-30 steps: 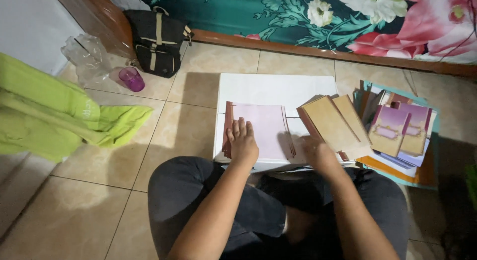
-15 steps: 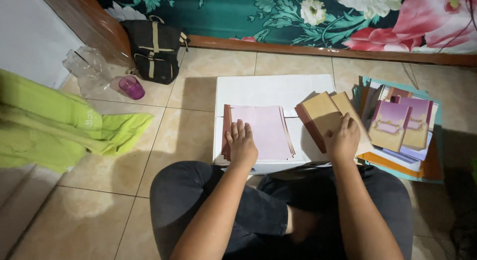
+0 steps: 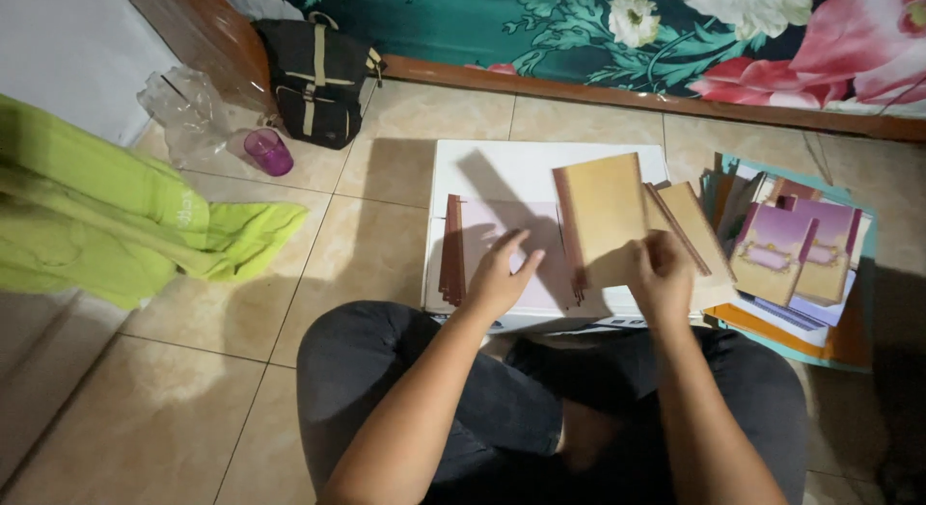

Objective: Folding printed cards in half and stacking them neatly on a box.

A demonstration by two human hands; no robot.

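left hand (image 3: 499, 273) spread flat on pale lilac card (image 3: 502, 249), pinching nothing; right hand (image 3: 662, 276) clenched on lower edge of tan card (image 3: 601, 214), raised and tilted over the white board (image 3: 502, 167). from far left: green cloth (image 3: 116, 225), purple cup (image 3: 267, 150) and black bag (image 3: 318, 76), then bare tile up to the board's left edge. right of board, printed card stack (image 3: 791, 254) just beside, crowding that edge

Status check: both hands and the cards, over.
Left hand flat on the pale purple card stack. Right hand grips the tan card, lifted at a tilt over the white board. Nothing between the hands.
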